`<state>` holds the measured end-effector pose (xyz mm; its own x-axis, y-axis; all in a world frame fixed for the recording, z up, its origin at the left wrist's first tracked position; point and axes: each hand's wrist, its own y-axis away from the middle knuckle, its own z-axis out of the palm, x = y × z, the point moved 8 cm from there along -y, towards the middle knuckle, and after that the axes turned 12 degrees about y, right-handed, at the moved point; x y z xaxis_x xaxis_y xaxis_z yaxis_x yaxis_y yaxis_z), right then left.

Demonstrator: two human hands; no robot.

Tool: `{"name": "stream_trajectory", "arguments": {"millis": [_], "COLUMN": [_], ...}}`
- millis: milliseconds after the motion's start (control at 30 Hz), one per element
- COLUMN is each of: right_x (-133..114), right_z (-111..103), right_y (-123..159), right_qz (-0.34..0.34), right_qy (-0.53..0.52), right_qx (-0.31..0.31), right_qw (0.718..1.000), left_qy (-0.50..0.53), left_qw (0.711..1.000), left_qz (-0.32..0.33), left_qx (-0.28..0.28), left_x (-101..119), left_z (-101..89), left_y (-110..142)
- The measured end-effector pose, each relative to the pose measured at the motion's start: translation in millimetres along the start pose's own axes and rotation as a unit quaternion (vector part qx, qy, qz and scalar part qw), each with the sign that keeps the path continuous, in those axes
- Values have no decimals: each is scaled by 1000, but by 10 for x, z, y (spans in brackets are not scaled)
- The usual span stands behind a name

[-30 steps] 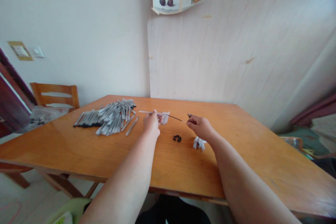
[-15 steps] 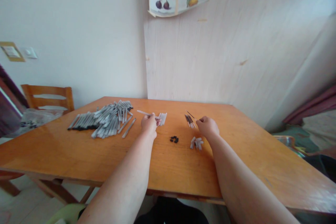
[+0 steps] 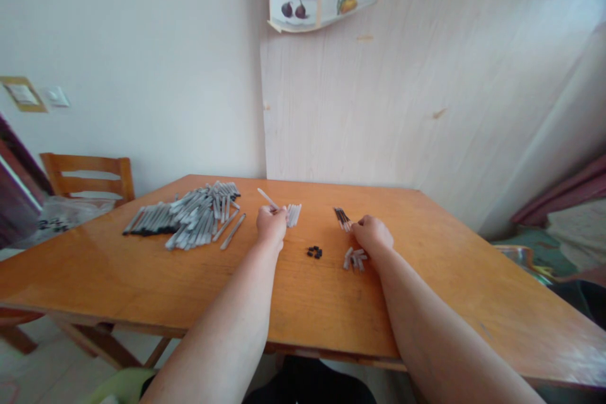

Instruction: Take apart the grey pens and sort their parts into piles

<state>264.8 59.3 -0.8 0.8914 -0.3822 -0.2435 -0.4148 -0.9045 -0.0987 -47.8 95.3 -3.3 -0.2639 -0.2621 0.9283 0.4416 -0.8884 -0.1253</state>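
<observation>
My left hand (image 3: 271, 225) is closed around a translucent whitish pen barrel (image 3: 267, 199), whose far end sticks up and to the left. Just right of those fingers lies a short row of similar pen barrels (image 3: 294, 215). My right hand (image 3: 372, 235) is low over the table, fingers pinched at the near end of a row of dark pen refills with pale ends (image 3: 341, 217). It appears to hold one refill there, though the fingers partly hide it. Small black pen plugs (image 3: 314, 252) lie between the hands. Clear pen caps (image 3: 355, 259) are heaped below my right hand.
A large pile of grey-white pens (image 3: 199, 214) with black ends covers the left of the wooden table (image 3: 322, 303). Two loose pens (image 3: 233, 231) lie beside it. A wooden chair (image 3: 88, 173) and a plastic bag (image 3: 71, 211) are beyond the left edge.
My right hand has lowered slightly left, bringing the refill it held above the row down among the others. My left hand has turned, so the barrel's far end points more upward.
</observation>
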Motion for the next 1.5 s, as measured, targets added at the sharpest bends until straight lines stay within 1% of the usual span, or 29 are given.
{"name": "stream_trajectory", "arguments": {"millis": [133, 200, 333, 433, 600, 667, 767, 833, 867, 933, 1000, 1067, 1200, 1500], "right_x": [-8, -9, -2, 1, 1, 8, 10, 5, 4, 6, 7, 8, 12, 10], "right_z": [8, 10, 18, 9, -13, -22, -29, -32, -33, -37, -42, -46, -50, -40], "right_y": [-4, -9, -15, -15, -3, 1, 0, -5, -9, -17, -24, -29, -38, -49], "right_qz": [-10, -14, -9, -6, -7, -3, -2, -4, -4, -2, 0, 1, 0, -5], "right_qy": [0, -2, -7, -10, -14, -17, -21, -22, -22, -23, -24, -27, -35, -52], "right_qx": [1, 1, -9, -8, -5, -5, -8, -9, -8, -7, -5, -4, 1, 11], "right_qw": [1000, 1000, 1000, 1000, 1000, 1000, 1000, 1000, 1000, 1000, 1000, 1000, 999, 999], "left_qy": [-7, -18, -90, -140, -133, -161, -244, -320, -365, -456, -519, -546, -558, -544], "left_qw": [1000, 1000, 995, 989, 989, 984, 965, 944, 928, 886, 850, 831, 819, 827], "left_qz": [-1, 9, 39, 49, 48, 61, 80, 78, 75, 75, 85, 98, 118, 121], "left_qx": [17, 20, 13, 18, 48, 49, 45, 28, 13, -18, -37, -43, -55, -81], "left_x": [-31, -19, 43, 67, 50, 76, 135, 148, 143, 123, 108, 101, 76, 22], "left_z": [-51, -74, -106, -157, -300, -323, -323, -293, -267, -213, -176, -159, -136, -106], "left_y": [-30, -48, -79, -97, -113, -118, -124, -128, -130, -127, -122, -120, -128, -151]}}
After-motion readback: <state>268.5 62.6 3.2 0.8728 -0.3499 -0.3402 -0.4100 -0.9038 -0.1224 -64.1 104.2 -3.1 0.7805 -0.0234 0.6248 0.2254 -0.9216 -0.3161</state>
